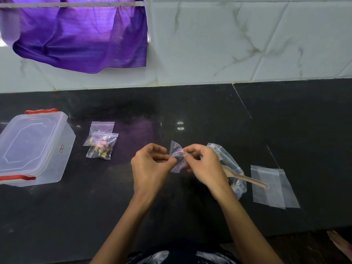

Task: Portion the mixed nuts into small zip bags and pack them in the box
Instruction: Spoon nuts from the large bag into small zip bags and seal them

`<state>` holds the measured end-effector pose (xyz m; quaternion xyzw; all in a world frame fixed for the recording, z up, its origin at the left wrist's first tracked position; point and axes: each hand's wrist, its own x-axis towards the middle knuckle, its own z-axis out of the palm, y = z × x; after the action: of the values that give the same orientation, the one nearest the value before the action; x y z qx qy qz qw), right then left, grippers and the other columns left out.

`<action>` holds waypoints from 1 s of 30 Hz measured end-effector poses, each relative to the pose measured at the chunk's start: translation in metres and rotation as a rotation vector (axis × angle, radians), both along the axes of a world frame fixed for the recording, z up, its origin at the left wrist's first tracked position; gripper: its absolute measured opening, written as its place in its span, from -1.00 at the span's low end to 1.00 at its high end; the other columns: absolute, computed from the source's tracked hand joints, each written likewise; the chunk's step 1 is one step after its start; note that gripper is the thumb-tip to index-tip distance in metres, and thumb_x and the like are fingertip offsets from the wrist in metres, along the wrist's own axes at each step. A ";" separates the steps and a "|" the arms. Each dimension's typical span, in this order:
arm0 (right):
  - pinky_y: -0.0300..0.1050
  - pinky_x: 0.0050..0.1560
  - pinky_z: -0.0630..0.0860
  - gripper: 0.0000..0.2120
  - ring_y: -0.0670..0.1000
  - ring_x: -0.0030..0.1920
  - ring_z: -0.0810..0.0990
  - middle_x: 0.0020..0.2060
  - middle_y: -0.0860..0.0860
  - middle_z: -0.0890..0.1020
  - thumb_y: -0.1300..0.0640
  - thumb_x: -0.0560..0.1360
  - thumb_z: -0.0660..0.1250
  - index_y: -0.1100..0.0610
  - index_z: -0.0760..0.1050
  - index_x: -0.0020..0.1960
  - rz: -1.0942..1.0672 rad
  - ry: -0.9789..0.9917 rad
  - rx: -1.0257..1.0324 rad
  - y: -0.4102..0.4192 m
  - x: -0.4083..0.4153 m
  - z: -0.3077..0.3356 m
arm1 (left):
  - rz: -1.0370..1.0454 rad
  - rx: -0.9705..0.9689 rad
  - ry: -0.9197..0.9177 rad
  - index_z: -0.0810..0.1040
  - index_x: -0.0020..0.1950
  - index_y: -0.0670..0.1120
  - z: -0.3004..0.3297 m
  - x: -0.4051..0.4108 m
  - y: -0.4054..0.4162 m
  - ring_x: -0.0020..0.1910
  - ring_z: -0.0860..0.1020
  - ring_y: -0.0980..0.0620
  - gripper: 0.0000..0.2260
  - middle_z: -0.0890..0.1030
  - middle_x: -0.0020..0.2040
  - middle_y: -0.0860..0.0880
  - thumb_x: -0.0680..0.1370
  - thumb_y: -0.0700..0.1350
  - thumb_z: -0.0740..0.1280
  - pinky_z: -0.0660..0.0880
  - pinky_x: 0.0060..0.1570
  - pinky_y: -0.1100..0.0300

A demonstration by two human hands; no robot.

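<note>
Dim, soft light; wide-angle edge warp.

The right hand [203, 164] is covering much of the big clear bag [231, 168] and the bowl of the wooden spoon [247, 179], so what the bag is holding is staying unclear. The lidded box [34, 147] is running off the left edge. Fingers are hiding the middle of the small zip bag [177, 156]. A bare foot [341, 244] is getting cut off at the lower right corner.

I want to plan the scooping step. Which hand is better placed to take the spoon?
Probably the right hand: the pale wooden spoon lies just beside it, in the clear plastic nut bag. The left hand could keep holding the small empty zip bag.
</note>
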<state>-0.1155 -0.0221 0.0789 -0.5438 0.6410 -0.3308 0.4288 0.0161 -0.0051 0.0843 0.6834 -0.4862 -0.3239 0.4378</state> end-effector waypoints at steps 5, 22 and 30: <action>0.01 0.02 0.61 -0.64 -0.07 -0.06 0.64 -0.08 -0.05 0.64 0.07 0.47 0.39 -0.04 0.41 0.24 0.132 -0.037 0.193 0.005 0.009 0.002 | 0.049 -0.036 -0.054 0.58 -0.24 -0.06 0.003 -0.003 -0.004 -0.39 0.59 0.27 -0.90 0.63 -0.38 0.07 0.37 -0.14 0.49 0.45 -0.44 0.46; -0.10 -0.14 0.61 -0.84 -0.08 -0.23 0.64 -0.25 -0.01 0.63 0.15 0.44 0.39 -0.01 0.41 -0.11 0.072 0.025 0.067 0.005 -0.002 0.013 | -0.652 -0.137 -0.188 0.14 0.47 0.21 -0.022 0.012 -0.010 0.49 0.00 0.33 -0.17 0.11 0.42 0.44 0.24 0.13 0.40 0.10 0.47 0.14; -0.22 -0.43 0.52 -0.77 -0.03 -0.34 0.64 -0.34 0.06 0.56 0.22 0.44 0.38 0.08 0.33 -0.26 0.047 -0.086 0.067 0.007 -0.009 0.017 | -0.577 -0.217 -0.184 0.33 0.31 0.28 -0.035 0.021 -0.014 0.47 0.18 0.30 -0.28 0.42 0.33 0.30 0.20 0.29 0.49 -0.01 0.48 -0.05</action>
<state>-0.1241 -0.0154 0.0957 -0.5295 0.6196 -0.3221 0.4816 0.0369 -0.0193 0.0495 0.4932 -0.7290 -0.3177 0.3525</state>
